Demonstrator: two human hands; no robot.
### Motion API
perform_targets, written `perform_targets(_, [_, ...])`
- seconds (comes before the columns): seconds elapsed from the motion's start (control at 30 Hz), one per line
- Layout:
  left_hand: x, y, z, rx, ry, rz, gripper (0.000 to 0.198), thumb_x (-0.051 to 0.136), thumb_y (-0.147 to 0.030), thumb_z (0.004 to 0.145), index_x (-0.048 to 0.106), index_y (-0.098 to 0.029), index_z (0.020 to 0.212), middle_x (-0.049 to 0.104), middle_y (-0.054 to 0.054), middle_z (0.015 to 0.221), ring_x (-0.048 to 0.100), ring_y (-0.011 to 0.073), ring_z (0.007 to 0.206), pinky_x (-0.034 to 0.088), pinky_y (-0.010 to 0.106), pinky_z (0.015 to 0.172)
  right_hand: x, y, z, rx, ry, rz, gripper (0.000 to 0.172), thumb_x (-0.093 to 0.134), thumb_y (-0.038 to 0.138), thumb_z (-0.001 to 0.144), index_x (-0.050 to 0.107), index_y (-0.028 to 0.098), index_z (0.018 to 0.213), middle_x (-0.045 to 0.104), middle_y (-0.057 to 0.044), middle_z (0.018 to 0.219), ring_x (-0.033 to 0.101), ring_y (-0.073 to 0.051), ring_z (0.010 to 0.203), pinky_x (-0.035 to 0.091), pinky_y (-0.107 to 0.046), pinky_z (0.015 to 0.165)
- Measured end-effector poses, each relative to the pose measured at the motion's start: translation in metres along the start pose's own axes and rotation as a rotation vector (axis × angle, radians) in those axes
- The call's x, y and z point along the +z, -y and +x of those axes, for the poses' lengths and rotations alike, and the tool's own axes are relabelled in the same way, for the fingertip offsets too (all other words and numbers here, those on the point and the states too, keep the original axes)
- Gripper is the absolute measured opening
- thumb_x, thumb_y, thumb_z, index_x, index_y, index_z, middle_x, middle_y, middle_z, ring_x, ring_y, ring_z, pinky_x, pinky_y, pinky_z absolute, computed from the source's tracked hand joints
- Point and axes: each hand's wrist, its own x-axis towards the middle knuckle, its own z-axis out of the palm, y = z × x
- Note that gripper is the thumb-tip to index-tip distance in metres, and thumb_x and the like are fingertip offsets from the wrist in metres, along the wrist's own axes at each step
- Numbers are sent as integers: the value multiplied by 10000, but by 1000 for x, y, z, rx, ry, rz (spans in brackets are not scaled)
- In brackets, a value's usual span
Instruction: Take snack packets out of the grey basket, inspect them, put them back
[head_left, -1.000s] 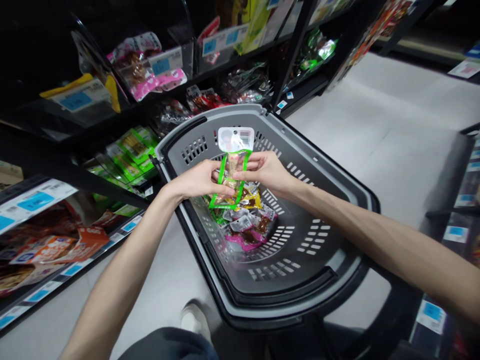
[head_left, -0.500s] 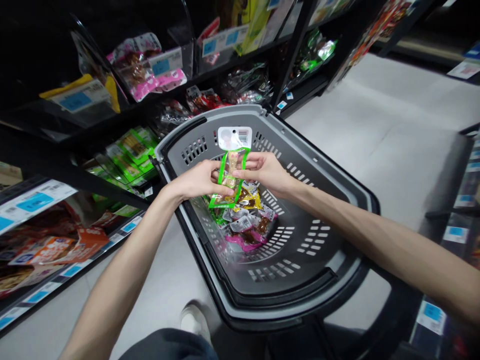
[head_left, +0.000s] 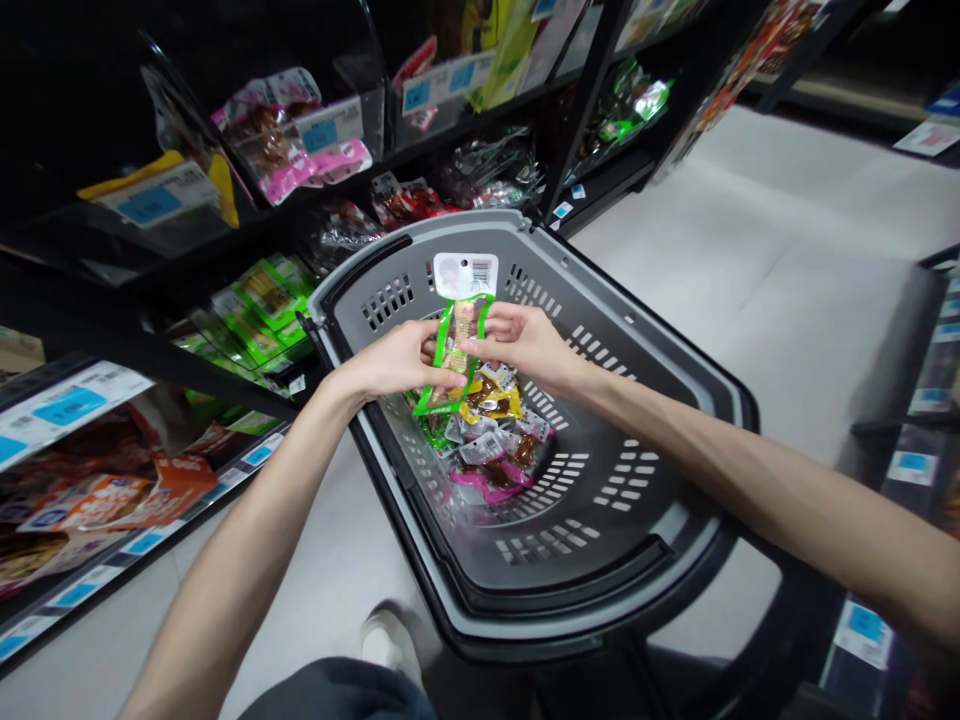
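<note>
Both hands hold a green-edged clear snack packet with a white barcode header over the basket. My left hand pinches its left side, the thumb lying across the lower front. On the opposite edge, my right hand is closed with its thumb on the front and fingers behind. Below them, inside the grey shopping basket, lie a yellow packet, a pink-edged packet and part of a green packet. The hands and held packet partly hide the heap.
Dark shelves on the left carry green packets, a pink packet and orange packets behind price labels. Another shelf edge with a price label runs along the right. A white shoe stands on the pale floor near the basket.
The held packet has shifted slightly left and turned a little, its right edge swinging left. My right hand has followed slightly leftward. Both hands keep their hold.
</note>
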Motion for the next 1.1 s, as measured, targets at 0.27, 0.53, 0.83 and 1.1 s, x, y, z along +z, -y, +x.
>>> perform_targets(0.27, [-1, -3, 1, 16, -169, 326, 388, 718, -419, 745, 627, -173, 1031, 668, 2, 776, 613, 166, 664, 445, 274, 642, 7, -11, -3, 106, -220, -8, 756, 896, 368, 610, 387, 252, 1157, 585, -25, 1078, 685, -161, 755, 630, -350, 667])
perform_targets(0.53, [17, -6, 0, -8, -231, 743, 270, 504, -247, 885, 501, -186, 1148, 682, 100, 971, 673, 252, 822, 481, 340, 726, 16, 2, -8, 166, -49, 98, 565, 874, 363, 671, 517, 218, 1084, 650, -18, 990, 673, -160, 885, 597, -374, 873])
perform_targets(0.83, [23, -14, -3, 64, -334, 861, 447, 455, -404, 943, 450, -186, 1333, 604, 133, 1218, 641, 305, 1044, 545, 433, 849, 9, -5, 0, 42, -108, 181, 222, 709, 319, 824, 645, 215, 1010, 689, -20, 998, 647, -157, 906, 564, -339, 818])
perform_targets(1.1, [17, -4, 0, 293, -442, 654, 350, 462, -333, 975, 512, -201, 1295, 618, 91, 1170, 642, 207, 937, 548, 381, 868, 2, -6, 6, -44, -233, 169, 183, 691, 345, 842, 716, 244, 993, 732, -5, 1036, 647, -162, 930, 540, -315, 809])
